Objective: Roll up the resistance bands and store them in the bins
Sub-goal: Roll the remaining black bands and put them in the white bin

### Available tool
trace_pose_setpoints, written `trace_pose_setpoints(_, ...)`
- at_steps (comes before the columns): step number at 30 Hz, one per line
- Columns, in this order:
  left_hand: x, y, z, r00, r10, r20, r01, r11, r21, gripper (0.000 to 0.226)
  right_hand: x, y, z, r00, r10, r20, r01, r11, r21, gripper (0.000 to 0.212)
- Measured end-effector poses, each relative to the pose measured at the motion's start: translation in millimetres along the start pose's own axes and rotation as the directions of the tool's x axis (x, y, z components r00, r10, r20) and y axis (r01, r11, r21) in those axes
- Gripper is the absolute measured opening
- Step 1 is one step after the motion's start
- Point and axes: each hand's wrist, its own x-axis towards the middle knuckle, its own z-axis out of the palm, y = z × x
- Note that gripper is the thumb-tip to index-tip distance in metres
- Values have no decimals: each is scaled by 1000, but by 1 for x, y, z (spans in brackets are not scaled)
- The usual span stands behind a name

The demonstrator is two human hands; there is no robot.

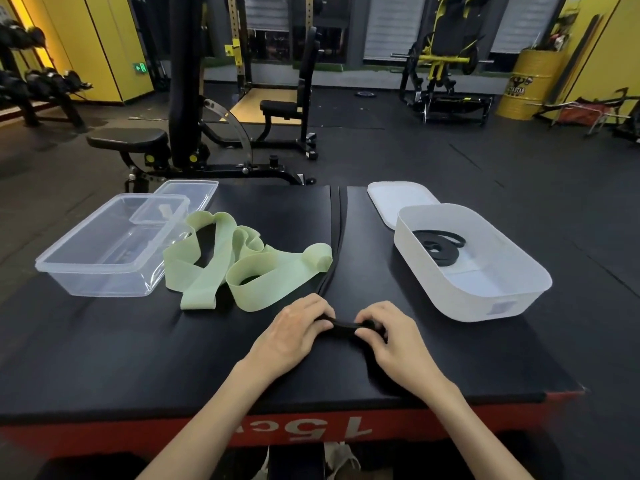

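A long black resistance band [337,233] runs down the middle of the black platform [104,351] toward me. Its near end is a small roll held between both hands. My left hand [294,332] grips the roll's left end and my right hand [386,336] pinches its right end. A light green band [221,268] lies loose and tangled left of centre, with one end rolled up. A white bin [519,292] at the right holds a coiled black band [440,247]. A clear bin [104,271] stands at the left.
A clear lid [194,190] lies behind the clear bin and a white lid [394,199] behind the white bin. The platform's red front edge [138,434] is close to me. Benches, racks and a yellow barrel [526,84] stand on the gym floor beyond.
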Motion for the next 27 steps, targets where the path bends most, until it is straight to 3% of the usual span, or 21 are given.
trace_pose_setpoints(10,-3,6,0,998,52,31,-53,998,32,20,-8,4,-2,993,-116,5,117,992,-55,19)
trace_pose_setpoints(15,-1,4,2,999,49,16,-49,999,-21,11,4,3,-8,980,-140,144,143,990,-10,23)
trace_pose_setpoints(20,2,6,2,999,41,-24,-43,998,-54,8,12,-4,-9,977,-111,180,107,994,32,6)
trace_pose_setpoints(23,2,7,2,999,26,-43,-30,995,-98,8,15,-7,4,986,-106,131,107,994,-3,11)
trace_pose_setpoints(27,2,8,2,999,-30,-45,24,992,-128,13,12,-14,10,991,-20,132,8,996,91,31)
